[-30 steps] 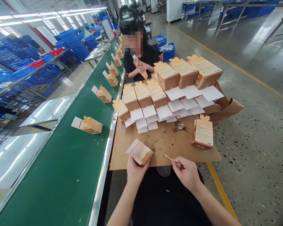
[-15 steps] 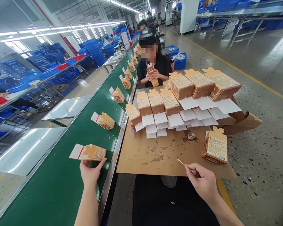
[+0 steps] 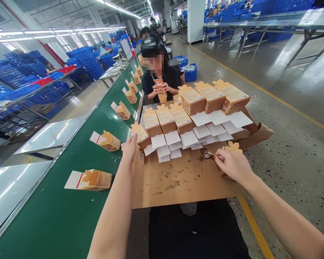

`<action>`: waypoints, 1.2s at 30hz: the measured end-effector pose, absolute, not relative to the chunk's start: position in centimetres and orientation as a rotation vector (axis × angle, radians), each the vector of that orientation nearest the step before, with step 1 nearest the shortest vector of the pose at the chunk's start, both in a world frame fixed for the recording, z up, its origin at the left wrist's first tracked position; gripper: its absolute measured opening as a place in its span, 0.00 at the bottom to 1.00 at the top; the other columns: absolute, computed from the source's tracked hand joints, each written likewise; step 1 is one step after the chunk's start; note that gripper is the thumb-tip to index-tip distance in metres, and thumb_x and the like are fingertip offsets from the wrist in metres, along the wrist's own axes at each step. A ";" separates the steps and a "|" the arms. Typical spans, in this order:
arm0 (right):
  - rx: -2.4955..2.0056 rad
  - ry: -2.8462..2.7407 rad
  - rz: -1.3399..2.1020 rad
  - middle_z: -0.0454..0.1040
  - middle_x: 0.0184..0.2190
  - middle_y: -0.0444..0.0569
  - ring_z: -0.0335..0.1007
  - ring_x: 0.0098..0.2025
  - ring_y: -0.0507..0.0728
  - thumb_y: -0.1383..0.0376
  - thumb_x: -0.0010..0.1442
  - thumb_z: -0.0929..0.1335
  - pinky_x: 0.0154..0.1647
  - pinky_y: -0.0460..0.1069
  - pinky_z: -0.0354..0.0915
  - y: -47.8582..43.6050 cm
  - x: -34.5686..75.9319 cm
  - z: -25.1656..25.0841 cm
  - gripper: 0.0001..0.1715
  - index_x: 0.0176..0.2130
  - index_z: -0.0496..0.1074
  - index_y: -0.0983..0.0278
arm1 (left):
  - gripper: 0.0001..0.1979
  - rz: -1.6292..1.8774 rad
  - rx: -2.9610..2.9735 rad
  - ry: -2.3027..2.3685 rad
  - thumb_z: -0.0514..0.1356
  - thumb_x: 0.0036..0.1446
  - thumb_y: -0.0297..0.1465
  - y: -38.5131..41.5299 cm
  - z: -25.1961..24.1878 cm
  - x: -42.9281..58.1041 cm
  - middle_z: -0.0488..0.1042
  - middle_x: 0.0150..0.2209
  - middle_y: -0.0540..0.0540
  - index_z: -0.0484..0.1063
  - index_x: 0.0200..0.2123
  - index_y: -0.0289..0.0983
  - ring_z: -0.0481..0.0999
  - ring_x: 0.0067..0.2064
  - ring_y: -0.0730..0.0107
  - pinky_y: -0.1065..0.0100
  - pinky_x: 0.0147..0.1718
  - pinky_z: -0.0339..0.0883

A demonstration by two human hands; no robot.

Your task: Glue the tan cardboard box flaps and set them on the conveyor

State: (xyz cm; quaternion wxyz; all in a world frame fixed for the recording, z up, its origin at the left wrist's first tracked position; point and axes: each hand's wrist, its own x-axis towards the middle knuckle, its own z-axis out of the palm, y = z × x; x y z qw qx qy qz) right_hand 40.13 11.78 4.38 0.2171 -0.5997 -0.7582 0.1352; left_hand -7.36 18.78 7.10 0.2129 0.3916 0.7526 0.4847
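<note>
Head view: swab (image 3: pixel 213 155), tip left

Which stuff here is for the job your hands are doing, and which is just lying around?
For the job: right hand holding a stick, small glass dish, left hand, cardboard boxes.

Just around: green conveyor belt, blue crates.

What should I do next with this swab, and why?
Probably lift the cotton swab out of the small glass dish and let it drip there briefly. Your right hand has its tip at the dish, and the brown-stained cardboard sheet around it shows marks from spills. Your left hand looks empty, beside the nearest carton.
</note>
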 end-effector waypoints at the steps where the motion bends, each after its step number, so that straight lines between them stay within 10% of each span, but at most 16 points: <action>1: -1.705 -2.128 0.380 0.74 0.23 0.44 0.67 0.25 0.56 0.57 0.76 0.68 0.30 0.50 0.51 12.0 39.8 4.6 0.18 0.33 0.75 0.57 | 0.28 1.303 1.015 2.122 0.73 0.55 0.58 19.8 7.1 -7.0 0.76 0.66 0.24 0.83 0.41 0.40 0.69 0.78 0.25 0.33 0.78 0.66; 10: -2.044 -2.342 0.390 0.84 0.32 0.52 0.75 0.35 0.59 0.65 0.77 0.66 0.36 0.51 0.53 12.9 36.9 6.9 0.15 0.39 0.80 0.61 | 0.26 1.584 0.826 1.939 0.69 0.65 0.45 14.0 6.6 -6.0 0.80 0.70 0.39 0.84 0.63 0.42 0.75 0.78 0.41 0.47 0.78 0.70; 19: -1.959 -2.284 0.344 0.84 0.30 0.52 0.78 0.33 0.60 0.64 0.77 0.67 0.34 0.52 0.56 12.7 38.5 5.9 0.16 0.38 0.82 0.59 | 0.42 1.537 0.604 1.434 0.89 0.43 0.49 0.0 1.0 -1.8 0.88 0.62 0.35 0.84 0.59 0.42 0.88 0.64 0.39 0.46 0.64 0.84; 36: -1.224 -2.127 0.660 0.72 0.24 0.40 0.64 0.26 0.53 0.72 0.72 0.67 0.32 0.49 0.57 -0.1 23.4 -4.8 0.18 0.30 0.71 0.57 | 0.44 1.416 0.820 1.547 0.87 0.48 0.52 -0.9 -3.5 0.0 0.87 0.58 0.38 0.74 0.62 0.45 0.90 0.60 0.46 0.46 0.64 0.83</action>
